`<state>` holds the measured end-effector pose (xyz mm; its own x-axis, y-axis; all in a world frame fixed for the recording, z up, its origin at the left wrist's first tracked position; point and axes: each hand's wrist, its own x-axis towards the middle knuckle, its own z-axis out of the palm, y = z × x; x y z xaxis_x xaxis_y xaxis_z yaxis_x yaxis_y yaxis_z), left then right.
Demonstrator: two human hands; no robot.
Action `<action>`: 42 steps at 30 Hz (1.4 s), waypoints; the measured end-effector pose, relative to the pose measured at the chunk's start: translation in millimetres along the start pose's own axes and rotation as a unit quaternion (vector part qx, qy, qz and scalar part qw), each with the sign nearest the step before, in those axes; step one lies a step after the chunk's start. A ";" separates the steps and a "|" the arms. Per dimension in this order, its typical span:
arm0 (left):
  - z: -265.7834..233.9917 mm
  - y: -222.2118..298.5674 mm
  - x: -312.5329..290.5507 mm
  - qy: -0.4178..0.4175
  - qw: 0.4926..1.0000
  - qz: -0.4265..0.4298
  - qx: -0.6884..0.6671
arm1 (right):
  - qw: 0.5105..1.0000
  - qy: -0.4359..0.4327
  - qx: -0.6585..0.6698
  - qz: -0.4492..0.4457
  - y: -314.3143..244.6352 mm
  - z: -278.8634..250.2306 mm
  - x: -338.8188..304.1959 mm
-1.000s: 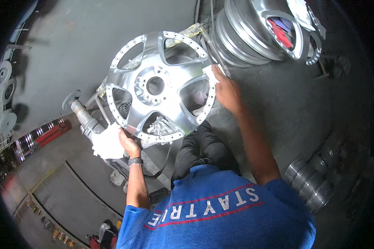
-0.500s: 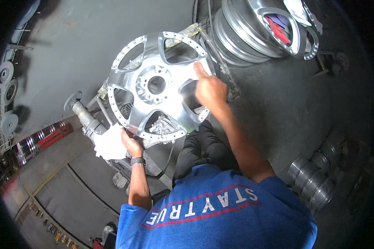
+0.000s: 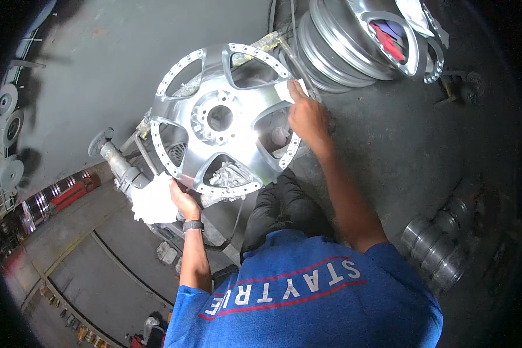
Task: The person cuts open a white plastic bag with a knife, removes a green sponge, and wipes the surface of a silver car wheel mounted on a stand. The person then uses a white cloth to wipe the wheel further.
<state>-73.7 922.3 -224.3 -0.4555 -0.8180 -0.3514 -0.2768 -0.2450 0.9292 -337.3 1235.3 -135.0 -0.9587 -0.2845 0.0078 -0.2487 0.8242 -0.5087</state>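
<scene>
A bare silver wheel face with wide spokes and small holes around its edge lies tilted on a stand. My left hand, wearing a dark wristband, grips its lower left edge. Next to those fingers hangs a bunched white cloth; whether the hand also holds it I cannot make out. My right hand presses a small folded white cloth onto the outer end of the right-hand spoke, with the index finger extended over it. Through the lower opening, crumpled grey material shows.
Shiny rims are stacked at the upper right, with red and purple cloths inside. A dusty machine with a round disc stands left of the wheel. Discs hang at far left. Metal cylinders lie at lower right.
My right hand has slid the white cloth outward along the spoke, right and slightly down, toward the wheel's edge. My left hand stays at the lower left edge.
</scene>
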 end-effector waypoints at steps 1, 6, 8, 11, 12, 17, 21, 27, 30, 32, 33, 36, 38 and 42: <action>-2.6 -3.5 3.8 -0.005 1.000 0.013 0.020 | 1.000 -0.019 -0.012 0.006 -3.6 3.2 -2.4; -11.9 -7.6 6.0 0.000 1.000 0.000 0.031 | 0.999 -0.016 0.019 -0.029 0.6 17.4 -7.9; -8.3 -2.1 2.6 -0.003 0.999 0.008 0.053 | 0.999 0.030 0.011 -0.039 26.3 18.8 0.9; -10.4 -11.5 4.8 0.004 0.999 0.013 0.048 | 1.000 -0.015 -0.023 -0.004 11.8 10.3 -3.1; -11.3 -12.2 6.7 0.008 0.999 0.016 0.041 | 0.999 -0.036 -0.026 -0.006 -3.5 9.7 -4.4; -9.7 -7.2 4.7 -0.003 0.998 0.035 0.053 | 0.989 -0.010 -0.100 -0.107 -65.2 28.8 -21.1; -8.0 -5.6 1.5 0.007 0.999 0.007 0.035 | 0.984 -0.025 -0.126 -0.124 -64.6 33.8 -18.2; -0.8 1.2 -3.1 0.014 0.999 0.014 0.025 | 0.992 -0.046 -0.106 -0.056 -60.5 24.1 -24.7; -2.1 0.4 -1.5 0.013 1.000 0.007 0.012 | 0.978 0.002 -0.133 -0.158 -63.9 45.7 -22.5; -4.2 -1.6 -2.1 0.011 1.000 0.006 0.007 | 0.980 -0.014 -0.136 -0.142 -70.2 37.8 -24.0; -4.7 -2.3 -2.0 0.011 1.000 0.008 0.006 | 0.984 -0.009 -0.125 -0.124 -66.9 31.8 -28.3; -4.7 -3.8 -3.3 0.009 1.000 0.010 0.006 | 0.989 -0.009 -0.115 -0.091 -70.3 29.1 -28.1; -5.1 -3.2 -1.3 0.006 1.000 0.012 0.012 | 0.987 -0.021 -0.124 -0.097 -78.7 33.8 -23.0; -2.5 -5.1 1.4 0.009 1.000 0.021 -0.010 | 0.982 -0.006 -0.127 -0.141 -73.1 39.3 -21.1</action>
<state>-70.9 921.1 -229.3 -0.4503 -0.8375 -0.3095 -0.2397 -0.2206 0.9455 -293.5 1161.8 -131.8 -0.8454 -0.5233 0.1066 -0.5319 0.8071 -0.2563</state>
